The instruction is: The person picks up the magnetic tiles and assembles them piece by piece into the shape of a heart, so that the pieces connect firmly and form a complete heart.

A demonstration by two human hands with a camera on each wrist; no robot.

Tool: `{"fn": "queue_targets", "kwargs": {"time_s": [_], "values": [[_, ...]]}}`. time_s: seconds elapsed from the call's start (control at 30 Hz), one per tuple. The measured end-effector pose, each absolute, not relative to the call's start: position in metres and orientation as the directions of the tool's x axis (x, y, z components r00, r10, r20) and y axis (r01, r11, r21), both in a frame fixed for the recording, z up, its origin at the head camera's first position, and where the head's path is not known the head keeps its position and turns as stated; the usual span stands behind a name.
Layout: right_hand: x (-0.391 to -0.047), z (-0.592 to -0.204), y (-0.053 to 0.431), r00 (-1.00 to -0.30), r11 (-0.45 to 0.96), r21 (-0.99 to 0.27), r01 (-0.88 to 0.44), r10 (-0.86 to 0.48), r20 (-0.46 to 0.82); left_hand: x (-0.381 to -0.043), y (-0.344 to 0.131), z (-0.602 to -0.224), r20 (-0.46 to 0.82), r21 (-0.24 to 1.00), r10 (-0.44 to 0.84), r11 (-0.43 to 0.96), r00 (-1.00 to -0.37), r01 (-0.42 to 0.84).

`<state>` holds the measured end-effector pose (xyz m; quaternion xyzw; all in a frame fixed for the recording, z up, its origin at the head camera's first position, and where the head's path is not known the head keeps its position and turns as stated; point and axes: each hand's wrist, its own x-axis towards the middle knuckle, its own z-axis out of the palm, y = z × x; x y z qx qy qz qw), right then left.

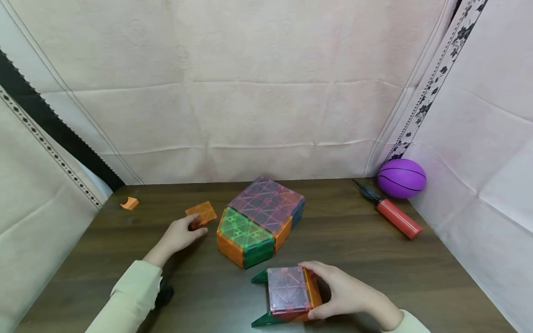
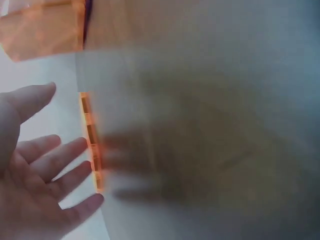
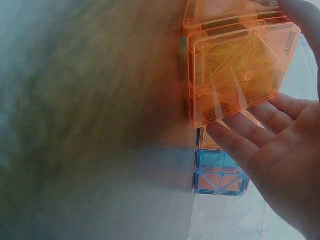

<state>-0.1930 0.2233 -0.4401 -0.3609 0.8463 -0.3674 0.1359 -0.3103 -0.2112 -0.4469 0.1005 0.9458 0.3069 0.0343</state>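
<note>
My left hand (image 1: 179, 237) reaches over a flat orange magnetic tile (image 1: 206, 212) on the table, its fingers loosely extended. In the left wrist view the fingertips come right at the edge of that tile (image 2: 91, 145), with the thumb apart from it. My right hand (image 1: 347, 289) grips a small magnetic-tile box (image 1: 287, 289) between thumb and fingers at its orange end. This box has a clear pinkish top and two green pointed tiles (image 1: 266, 320) sticking out leftward. Behind it stands a larger magnetic-tile block (image 1: 264, 203) with purple, green, orange and blue faces.
A purple ball (image 1: 401, 178) sits at the back right against the cloth wall (image 1: 479, 185). Beside it lies a red hand pump (image 1: 399, 218) with a dark end. A small orange notched piece (image 1: 130, 203) is at the back left of the wooden table (image 1: 354, 249).
</note>
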Motion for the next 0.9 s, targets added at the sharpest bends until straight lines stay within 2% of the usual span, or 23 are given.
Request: {"fn": "queue_targets", "kwargs": {"time_s": [0.17, 0.37, 0.63, 0.9], "values": [[-0.192, -0.439, 0.223, -0.712, 0.485, -0.710, -0.511, -0.702, 0.033, -0.298, -0.220, -0.441, 0.026, 0.595, 0.229, 0.779, -0.973, 0.199], [-0.192, -0.440, 0.222, -0.712, 0.486, -0.712, -0.507, -0.702, 0.028, -0.315, -0.229, -0.446, 0.055, 0.590, 0.231, 0.778, -0.971, 0.218], [-0.193, -0.441, 0.222, -0.705, 0.473, -0.738, -0.481, -0.709, 0.005, -0.332, -0.234, -0.455, -0.030, 0.535, 0.217, 0.828, -0.976, 0.168], [-0.194, -0.440, 0.223, -0.706, 0.480, -0.729, -0.488, -0.708, 0.007, -0.317, -0.240, -0.448, -0.034, 0.511, 0.335, 0.816, -0.942, 0.272]]}}
